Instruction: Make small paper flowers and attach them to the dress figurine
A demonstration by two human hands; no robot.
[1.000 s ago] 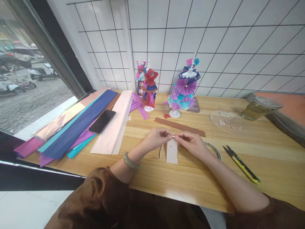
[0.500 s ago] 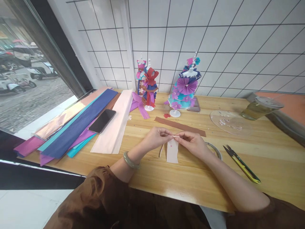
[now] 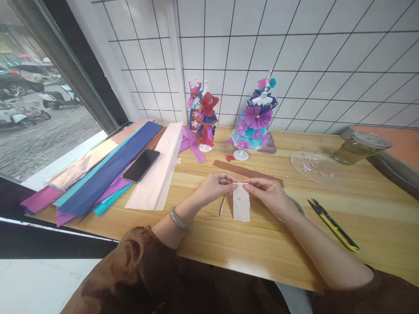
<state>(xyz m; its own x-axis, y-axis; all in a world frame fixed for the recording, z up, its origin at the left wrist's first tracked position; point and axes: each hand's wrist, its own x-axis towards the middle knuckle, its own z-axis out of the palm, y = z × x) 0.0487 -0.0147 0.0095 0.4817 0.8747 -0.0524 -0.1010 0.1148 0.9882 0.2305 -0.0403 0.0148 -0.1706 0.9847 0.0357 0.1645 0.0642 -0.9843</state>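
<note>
The pale pink paper strip (image 3: 241,209) hangs between my two hands, just in front of me over the wooden tabletop (image 3: 212,248); whether its lower end touches the wood, I cannot tell. It is a narrow upright rectangle, matte and nearly flat, with slightly wavy sides and a somewhat uneven bottom edge. Along the top runs a brighter, narrow band, which looks like a fold. A small darker pink mark (image 3: 238,199) sits on its upper half. My left hand (image 3: 216,186) pinches one top corner between thumb and index finger, and my right hand (image 3: 268,194) pinches the other the same way, the fingertips near each other. A thin pale strand (image 3: 222,206) curves down beside the strip, below my left fingers. Beyond my knuckles lies a brown paper strip (image 3: 231,166), and the thread snips (image 3: 334,226) rest well apart on the right.
</note>
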